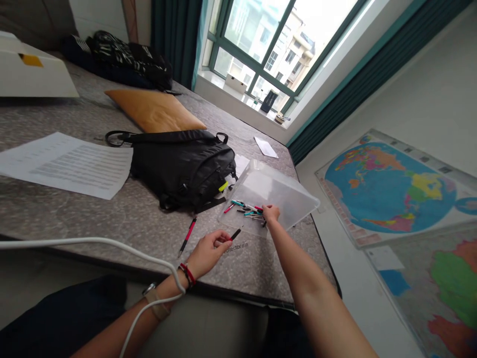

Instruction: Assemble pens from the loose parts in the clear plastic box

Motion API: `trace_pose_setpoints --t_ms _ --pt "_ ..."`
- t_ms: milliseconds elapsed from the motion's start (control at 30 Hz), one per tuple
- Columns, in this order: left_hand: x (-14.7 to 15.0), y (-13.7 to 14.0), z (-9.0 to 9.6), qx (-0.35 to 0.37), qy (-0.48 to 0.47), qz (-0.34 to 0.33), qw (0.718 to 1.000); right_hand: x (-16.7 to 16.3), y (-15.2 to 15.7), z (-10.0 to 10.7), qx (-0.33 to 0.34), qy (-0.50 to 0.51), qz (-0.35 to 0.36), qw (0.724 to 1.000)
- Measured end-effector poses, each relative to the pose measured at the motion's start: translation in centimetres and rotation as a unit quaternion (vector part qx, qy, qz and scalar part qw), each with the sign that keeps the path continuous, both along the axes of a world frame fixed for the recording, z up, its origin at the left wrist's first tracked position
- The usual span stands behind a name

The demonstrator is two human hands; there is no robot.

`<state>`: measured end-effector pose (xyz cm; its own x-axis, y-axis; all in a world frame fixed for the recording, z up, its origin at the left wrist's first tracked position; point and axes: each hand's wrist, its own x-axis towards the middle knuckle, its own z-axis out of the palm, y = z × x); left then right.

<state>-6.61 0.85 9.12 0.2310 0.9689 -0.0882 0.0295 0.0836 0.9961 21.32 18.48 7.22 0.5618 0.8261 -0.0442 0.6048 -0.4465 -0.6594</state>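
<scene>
My left hand [211, 250] is closed around a black and red pen [235, 234], whose tip points away over the mattress-like surface. Inside a translucent plastic box [294, 196] lie several pens [249, 210], in teal, black and red. My right hand [271, 214] reaches into that box with its fingers pinched at a red pen [258, 208] on the pile; the fingertips are partly hidden. Another red and black pen [188, 235] rests on the grey surface to the left of my left hand.
A black backpack [179, 169] lies left of the box, with a brown envelope [156, 110] behind it. Printed paper [74, 164] is farther left. A white cable [112, 241] crosses my left wrist. The surface's edge [253, 297] runs nearest me; a map [391, 184] hangs right.
</scene>
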Motion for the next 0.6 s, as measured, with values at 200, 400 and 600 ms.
trace_pose_setpoints --t_ms 200,400,600 --pt "-0.3 0.0 -0.6 0.055 0.092 0.009 0.994 -3.3 -9.9 2.1 0.051 0.263 0.192 0.944" --pt "0.3 -0.6 -1.9 0.117 0.149 -0.03 0.981 -4.2 -20.5 0.3 0.043 0.445 0.159 0.88" --pt "1.2 -1.6 -4.1 0.11 0.188 -0.059 0.974 -4.7 -21.5 -3.1 0.062 0.557 0.065 0.826"
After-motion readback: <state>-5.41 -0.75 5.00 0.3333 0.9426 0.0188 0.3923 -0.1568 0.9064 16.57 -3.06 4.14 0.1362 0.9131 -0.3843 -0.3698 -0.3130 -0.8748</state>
